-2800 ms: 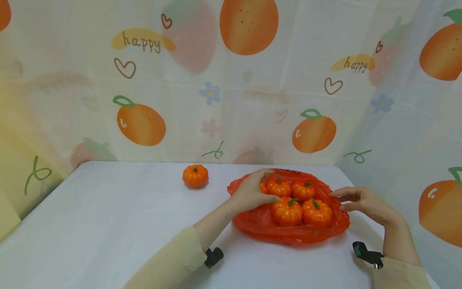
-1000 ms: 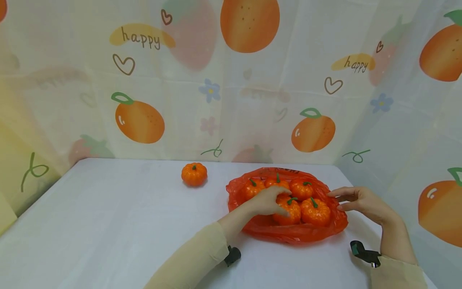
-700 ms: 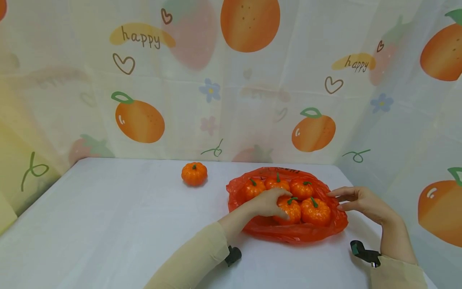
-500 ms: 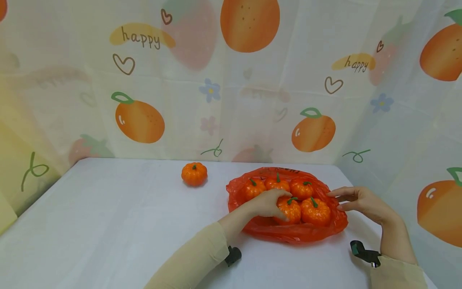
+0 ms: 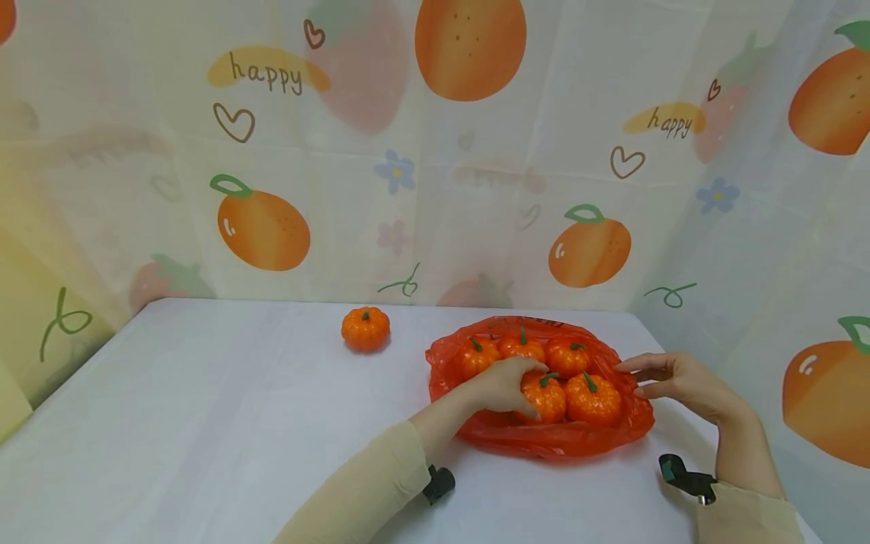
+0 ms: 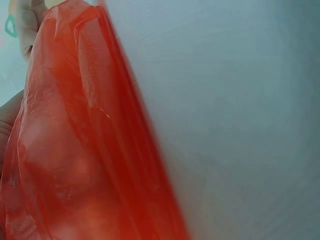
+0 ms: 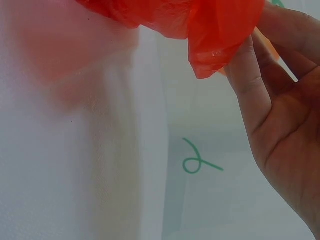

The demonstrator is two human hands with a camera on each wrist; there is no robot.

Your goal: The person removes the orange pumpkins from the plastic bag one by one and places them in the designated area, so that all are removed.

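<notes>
Reading "happy" on curtain (image 5: 266,74) — twice, cursive

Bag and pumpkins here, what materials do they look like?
Red bag: thin translucent plastic film, glossy and crinkled; the hand shows through it in the left wrist view. Pumpkins: likely foam or moulded plastic decor, shiny with identical ribs and stiff green stems; cannot confirm which.

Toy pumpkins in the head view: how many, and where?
6. One pumpkin alone sits on the table; five lie in the red bag, the left hand gripping the front-left one. Others may be hidden.
</notes>
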